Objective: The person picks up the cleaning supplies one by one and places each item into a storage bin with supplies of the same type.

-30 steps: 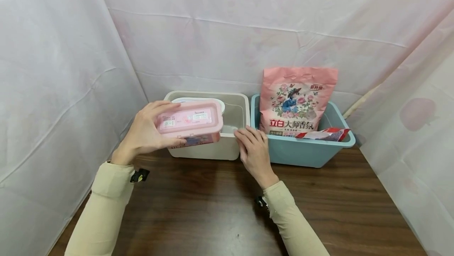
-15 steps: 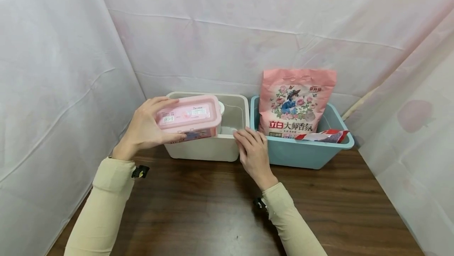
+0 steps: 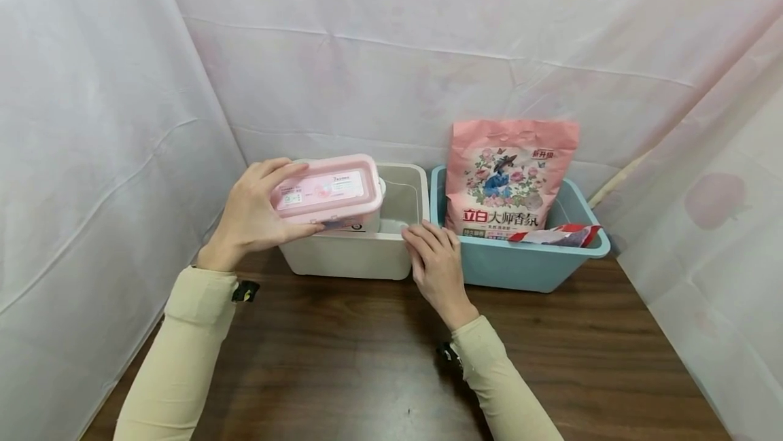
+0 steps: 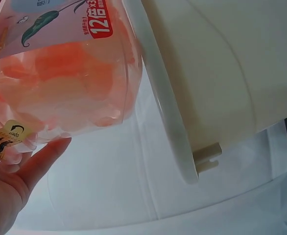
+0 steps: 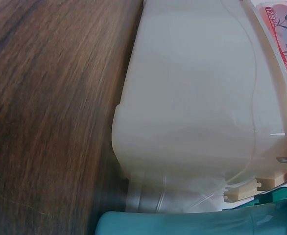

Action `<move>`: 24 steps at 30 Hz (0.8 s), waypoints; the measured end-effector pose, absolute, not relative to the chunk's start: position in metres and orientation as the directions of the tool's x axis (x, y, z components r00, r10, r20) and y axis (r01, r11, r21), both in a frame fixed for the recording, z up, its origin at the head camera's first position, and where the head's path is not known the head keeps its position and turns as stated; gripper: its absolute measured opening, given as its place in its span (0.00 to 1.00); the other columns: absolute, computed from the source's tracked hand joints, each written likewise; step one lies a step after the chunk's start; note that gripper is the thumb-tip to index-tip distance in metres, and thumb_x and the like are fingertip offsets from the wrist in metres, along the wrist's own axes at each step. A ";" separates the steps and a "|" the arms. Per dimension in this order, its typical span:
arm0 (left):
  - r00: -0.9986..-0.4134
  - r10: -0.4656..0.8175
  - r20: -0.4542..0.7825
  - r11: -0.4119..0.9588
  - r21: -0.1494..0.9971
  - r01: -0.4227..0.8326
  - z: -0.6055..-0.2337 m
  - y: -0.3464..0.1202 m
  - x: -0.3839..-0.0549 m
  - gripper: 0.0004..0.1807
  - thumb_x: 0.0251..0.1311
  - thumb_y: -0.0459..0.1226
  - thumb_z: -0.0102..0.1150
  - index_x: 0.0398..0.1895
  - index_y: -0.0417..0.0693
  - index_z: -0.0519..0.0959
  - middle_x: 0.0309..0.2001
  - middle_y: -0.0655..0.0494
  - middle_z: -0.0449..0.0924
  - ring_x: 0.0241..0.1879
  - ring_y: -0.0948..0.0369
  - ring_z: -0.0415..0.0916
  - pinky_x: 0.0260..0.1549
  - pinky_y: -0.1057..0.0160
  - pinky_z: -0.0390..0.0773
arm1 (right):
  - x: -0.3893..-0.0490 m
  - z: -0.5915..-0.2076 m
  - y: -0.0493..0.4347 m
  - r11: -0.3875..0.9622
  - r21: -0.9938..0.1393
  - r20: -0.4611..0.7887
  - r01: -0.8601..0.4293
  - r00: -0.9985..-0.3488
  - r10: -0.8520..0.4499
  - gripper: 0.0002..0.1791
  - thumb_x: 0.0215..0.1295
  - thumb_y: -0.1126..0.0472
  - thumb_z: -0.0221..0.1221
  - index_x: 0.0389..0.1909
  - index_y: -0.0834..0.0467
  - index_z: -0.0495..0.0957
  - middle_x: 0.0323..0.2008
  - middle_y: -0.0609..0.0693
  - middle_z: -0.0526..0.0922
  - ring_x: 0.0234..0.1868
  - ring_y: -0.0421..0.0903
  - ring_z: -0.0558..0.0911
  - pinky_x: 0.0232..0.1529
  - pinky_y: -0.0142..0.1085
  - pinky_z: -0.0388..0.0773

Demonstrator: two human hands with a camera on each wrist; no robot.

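My left hand [image 3: 247, 213] grips a pink-lidded tub of laundry pods [image 3: 327, 189] by its left end, with fingers on the far side and thumb on the near side. The tub hangs over the left part of a cream storage bin [image 3: 349, 257]. Its clear wall, full of orange-pink pods [image 4: 65, 88], shows in the left wrist view beside the bin's rim. Under the tub, a white container [image 3: 368, 223] with dark print is mostly hidden. My right hand [image 3: 436, 264] holds the bin's front right corner, fingertips over the rim.
A light blue bin [image 3: 508, 268] stands just right of the cream one. It holds an upright pink bag of laundry detergent [image 3: 510, 179] and a red-and-white packet [image 3: 557, 235]. Both stand on a dark wooden table [image 3: 342, 353], with white patterned fabric [image 3: 367, 87] close behind.
My left hand has lifted the tub slightly and moved it away from me, uncovering printing on the white container below. The right hand has stayed at the bin's corner.
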State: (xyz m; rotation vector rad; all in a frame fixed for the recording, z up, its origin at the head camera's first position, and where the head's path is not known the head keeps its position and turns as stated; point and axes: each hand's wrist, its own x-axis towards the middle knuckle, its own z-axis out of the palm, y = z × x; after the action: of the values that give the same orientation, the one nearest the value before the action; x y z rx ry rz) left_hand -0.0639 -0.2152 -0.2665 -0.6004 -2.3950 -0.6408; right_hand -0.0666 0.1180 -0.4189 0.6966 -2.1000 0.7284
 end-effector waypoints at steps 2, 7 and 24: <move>-0.724 0.267 0.637 0.787 0.290 0.545 -0.266 -0.215 -0.065 0.57 0.22 0.55 0.92 0.68 0.53 0.82 0.62 0.45 0.82 0.59 0.45 0.75 0.55 0.43 0.74 | -0.067 -0.418 0.118 0.683 -0.260 0.811 -0.683 -0.539 -0.230 0.15 0.76 0.60 0.63 0.59 0.52 0.87 0.58 0.49 0.89 0.69 0.55 0.80 0.70 0.55 0.66; -0.718 0.268 0.642 0.795 0.274 0.542 -0.267 -0.215 -0.067 0.57 0.23 0.55 0.91 0.68 0.53 0.82 0.62 0.45 0.82 0.60 0.44 0.75 0.55 0.41 0.75 | -0.067 -0.418 0.118 0.684 -0.262 0.806 -0.681 -0.544 -0.234 0.15 0.76 0.60 0.63 0.60 0.51 0.87 0.58 0.49 0.89 0.70 0.54 0.79 0.69 0.57 0.67; -0.743 0.295 0.601 0.810 0.255 0.528 -0.262 -0.215 -0.075 0.57 0.25 0.59 0.89 0.68 0.53 0.82 0.66 0.44 0.80 0.63 0.44 0.74 0.59 0.37 0.76 | -0.065 -0.418 0.118 0.689 -0.268 0.797 -0.673 -0.557 -0.233 0.16 0.76 0.60 0.63 0.61 0.51 0.87 0.59 0.49 0.88 0.70 0.54 0.79 0.71 0.54 0.65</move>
State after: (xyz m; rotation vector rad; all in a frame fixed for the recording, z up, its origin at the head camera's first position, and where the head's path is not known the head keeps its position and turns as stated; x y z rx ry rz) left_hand -0.0749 -0.2149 -0.2617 -0.6063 -2.4419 -0.5619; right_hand -0.0655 0.1177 -0.4175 0.6915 -2.1265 0.7282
